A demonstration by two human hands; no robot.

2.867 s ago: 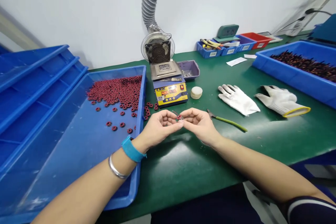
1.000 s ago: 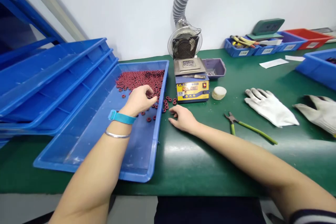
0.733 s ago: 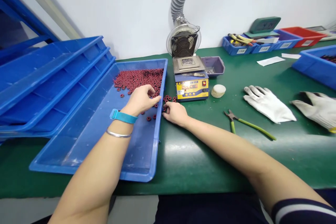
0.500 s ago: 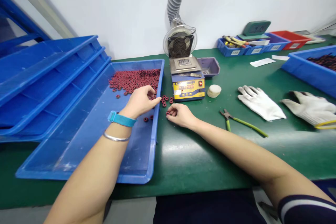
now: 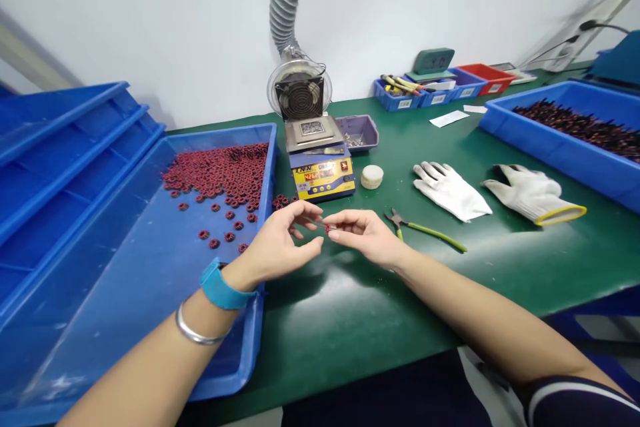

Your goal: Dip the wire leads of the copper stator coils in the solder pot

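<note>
My right hand [image 5: 367,239] pinches a small red wound ring coil [image 5: 329,229] between thumb and fingers, just above the green table. My left hand [image 5: 280,245] hovers beside it with fingers spread and curled, its fingertips almost at the coil, holding nothing that I can see. Both hands meet in front of the yellow-faced solder pot [image 5: 321,163]. A heap of red ring coils [image 5: 220,173] lies at the far end of the large blue tray [image 5: 150,293] on my left. A few loose coils [image 5: 283,201] sit on the table by the tray's rim.
Green-handled cutters [image 5: 425,230] lie right of my right hand; behind them two white gloves [image 5: 450,188] [image 5: 533,192] and a round white pad [image 5: 373,176]. A blue bin of dark coils [image 5: 575,127] stands at right. Stacked blue trays [image 5: 55,147] at left, fume hose fan [image 5: 299,90] behind.
My left hand came out of the blue tray and my right hand lifted a red coil from the table; both drew together in front of the solder pot. The camera view swung right.
</note>
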